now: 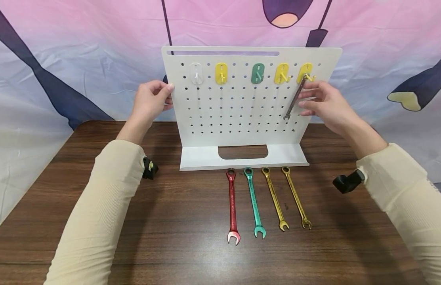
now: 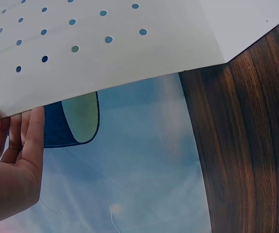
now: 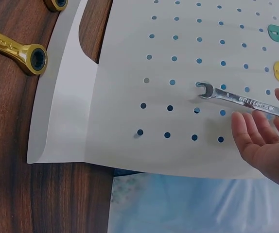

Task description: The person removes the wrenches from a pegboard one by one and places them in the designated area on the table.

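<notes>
A white pegboard (image 1: 241,136) stands upright on its folded base. My left hand (image 1: 151,102) pinches its left edge, thumb in front and fingers behind. A silver wrench (image 1: 296,97) hangs by its ring end from the rightmost yellow hook (image 1: 306,73), its open jaw downward along the board. Beside that wrench is my right hand (image 1: 323,101), fingers loosely extended with the fingertips close to the shaft. In the right wrist view the wrench (image 3: 246,101) passes between the thumb and the spread fingers.
A red wrench (image 1: 232,206), a green wrench (image 1: 254,202) and two gold wrenches (image 1: 275,198) lie on the wooden table (image 1: 177,237). Along the board's top are a white hook (image 1: 196,74), a green hook (image 1: 257,74) and more yellow hooks (image 1: 221,74). A printed cloth hangs behind.
</notes>
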`<state>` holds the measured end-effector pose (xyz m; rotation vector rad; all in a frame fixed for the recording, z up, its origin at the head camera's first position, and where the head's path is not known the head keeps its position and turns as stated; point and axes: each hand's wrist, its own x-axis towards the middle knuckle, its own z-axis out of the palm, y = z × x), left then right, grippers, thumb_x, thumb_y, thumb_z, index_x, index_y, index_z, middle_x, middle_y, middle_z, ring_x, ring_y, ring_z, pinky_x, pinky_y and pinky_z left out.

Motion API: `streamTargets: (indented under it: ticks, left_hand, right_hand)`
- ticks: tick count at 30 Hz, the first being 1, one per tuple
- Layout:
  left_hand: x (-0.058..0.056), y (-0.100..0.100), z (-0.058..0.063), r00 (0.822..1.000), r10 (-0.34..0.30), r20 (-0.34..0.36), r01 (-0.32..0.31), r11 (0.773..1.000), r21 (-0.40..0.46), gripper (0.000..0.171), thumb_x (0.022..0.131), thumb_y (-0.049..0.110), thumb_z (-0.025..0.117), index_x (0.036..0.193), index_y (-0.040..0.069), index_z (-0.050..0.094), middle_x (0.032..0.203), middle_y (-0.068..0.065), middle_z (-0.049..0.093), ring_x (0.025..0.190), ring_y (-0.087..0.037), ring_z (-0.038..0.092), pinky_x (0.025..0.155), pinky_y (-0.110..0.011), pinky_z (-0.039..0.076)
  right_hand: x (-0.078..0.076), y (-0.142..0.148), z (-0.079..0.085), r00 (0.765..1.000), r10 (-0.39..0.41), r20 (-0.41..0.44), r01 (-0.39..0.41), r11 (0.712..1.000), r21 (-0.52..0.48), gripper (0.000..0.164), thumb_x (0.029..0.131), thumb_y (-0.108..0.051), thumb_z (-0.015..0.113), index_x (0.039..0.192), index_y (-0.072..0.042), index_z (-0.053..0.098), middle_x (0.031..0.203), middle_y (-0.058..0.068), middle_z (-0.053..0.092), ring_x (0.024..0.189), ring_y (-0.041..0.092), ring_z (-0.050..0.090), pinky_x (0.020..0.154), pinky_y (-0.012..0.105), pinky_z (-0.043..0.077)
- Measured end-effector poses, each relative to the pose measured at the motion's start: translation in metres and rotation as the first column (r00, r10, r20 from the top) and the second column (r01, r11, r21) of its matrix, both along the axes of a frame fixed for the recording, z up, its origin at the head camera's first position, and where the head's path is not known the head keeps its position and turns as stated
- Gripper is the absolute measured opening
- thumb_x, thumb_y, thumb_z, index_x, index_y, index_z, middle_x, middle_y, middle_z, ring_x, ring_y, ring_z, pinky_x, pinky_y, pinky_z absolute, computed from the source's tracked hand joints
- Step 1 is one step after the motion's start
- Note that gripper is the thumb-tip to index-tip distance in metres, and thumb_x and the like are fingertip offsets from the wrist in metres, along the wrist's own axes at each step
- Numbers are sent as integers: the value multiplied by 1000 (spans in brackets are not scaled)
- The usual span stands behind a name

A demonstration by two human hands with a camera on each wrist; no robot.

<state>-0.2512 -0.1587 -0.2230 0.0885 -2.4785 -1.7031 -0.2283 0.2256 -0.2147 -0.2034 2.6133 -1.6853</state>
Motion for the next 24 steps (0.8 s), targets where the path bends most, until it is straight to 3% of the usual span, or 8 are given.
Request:
streamTargets:
  ticks: [8, 17, 24]
  left_hand:
    - [0, 0, 0, 1000, 1, -2, -1, 1000, -3, 28, 92, 31, 53, 94, 4, 58, 84, -4, 51, 74, -12, 56, 79, -28, 54]
    - [0, -1, 0, 1000, -2, -8, 2, 1000, -7, 29, 92, 31, 53, 94, 3, 58, 84, -4, 51, 75, -11, 55, 80, -28, 54]
    - [1, 0, 0, 1000, -2, -8, 2, 1000, -11, 29, 92, 32, 53, 95, 3, 58, 84, -4, 52, 75, -12, 56, 80, -28, 54]
  right_hand:
    - [0, 1, -2, 1000, 5, 6, -5, 1000, -10, 47, 93, -2, 50, 135, 5, 32, 109, 7, 47, 97, 14, 51, 75, 22, 54]
    - [0, 0, -2, 1000, 6, 16, -6, 999, 37, 47, 93, -6, 52, 134, 6, 34, 126, 12, 41, 103, 18, 50, 78, 22, 53]
    - [-1, 0, -4, 1000, 14, 1, -14, 991, -135, 36, 91, 2, 53, 124, 2, 39, 110, 7, 48, 97, 15, 53, 74, 24, 54]
